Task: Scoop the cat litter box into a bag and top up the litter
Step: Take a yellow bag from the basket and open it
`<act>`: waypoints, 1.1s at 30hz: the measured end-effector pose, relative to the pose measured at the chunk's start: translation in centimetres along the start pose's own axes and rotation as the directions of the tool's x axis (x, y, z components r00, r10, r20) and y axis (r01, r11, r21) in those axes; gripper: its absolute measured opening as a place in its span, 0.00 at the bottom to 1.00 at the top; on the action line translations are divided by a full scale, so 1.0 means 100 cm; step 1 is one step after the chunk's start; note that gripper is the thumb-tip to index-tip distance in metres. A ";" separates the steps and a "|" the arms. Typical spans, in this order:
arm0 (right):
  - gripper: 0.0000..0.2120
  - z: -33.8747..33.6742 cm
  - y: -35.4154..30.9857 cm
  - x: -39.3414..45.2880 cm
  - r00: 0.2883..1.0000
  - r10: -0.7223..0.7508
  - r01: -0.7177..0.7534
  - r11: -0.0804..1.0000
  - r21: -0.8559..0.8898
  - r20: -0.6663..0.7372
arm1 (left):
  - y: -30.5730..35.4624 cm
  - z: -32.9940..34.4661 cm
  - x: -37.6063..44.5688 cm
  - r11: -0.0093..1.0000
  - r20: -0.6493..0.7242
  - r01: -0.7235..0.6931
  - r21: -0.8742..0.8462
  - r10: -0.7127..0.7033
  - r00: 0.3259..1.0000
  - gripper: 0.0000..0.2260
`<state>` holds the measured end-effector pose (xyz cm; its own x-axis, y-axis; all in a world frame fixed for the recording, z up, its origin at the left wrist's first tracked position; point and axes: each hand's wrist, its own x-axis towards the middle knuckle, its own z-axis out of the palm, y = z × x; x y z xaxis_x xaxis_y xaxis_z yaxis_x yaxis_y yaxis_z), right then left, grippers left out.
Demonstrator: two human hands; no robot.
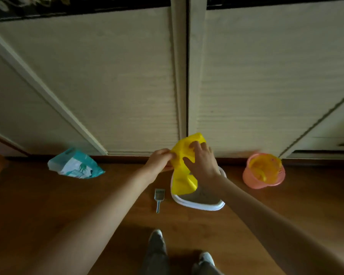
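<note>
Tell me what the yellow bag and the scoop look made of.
Yellow bag: thin plastic film, by its sheen and creases, hanging limp where the left hand pinches it and the right hand grips it. Scoop: probably rigid grey-blue plastic, with a slotted head; too small to be sure.

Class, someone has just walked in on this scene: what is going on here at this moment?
A person stands over a white litter box on the wooden floor, holding a yellow bag above it. The left hand pinches one edge; the right hand grips the other side, apparently opening it. A scoop lies untouched beside the box. A teal litter bag and a pink bin wait nearby.
</note>
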<state>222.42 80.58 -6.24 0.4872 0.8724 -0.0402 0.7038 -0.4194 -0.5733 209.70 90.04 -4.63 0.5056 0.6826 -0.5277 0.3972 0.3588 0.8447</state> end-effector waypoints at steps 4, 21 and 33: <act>0.30 0.011 -0.019 0.021 0.894 0.447 -0.431 0.827 0.362 0.045 | 0.012 -0.019 0.031 0.987 0.184 0.107 -0.123 -0.083 0.979 0.05; 0.04 0.120 0.049 0.088 0.834 0.543 -0.496 0.669 0.553 0.092 | -0.077 0.015 0.183 0.975 0.168 0.055 0.217 -0.093 0.981 0.05; 0.07 0.347 0.262 0.154 0.851 0.518 -0.429 0.592 0.682 0.086 | -0.297 0.075 0.393 0.982 0.119 -0.106 0.154 0.088 0.989 0.11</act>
<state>230.37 91.76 -50.28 0.7343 0.5472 -0.4017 -0.1449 -0.4518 -0.8803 223.48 101.45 -51.14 0.6264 0.6309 -0.4578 0.4545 0.1816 0.8721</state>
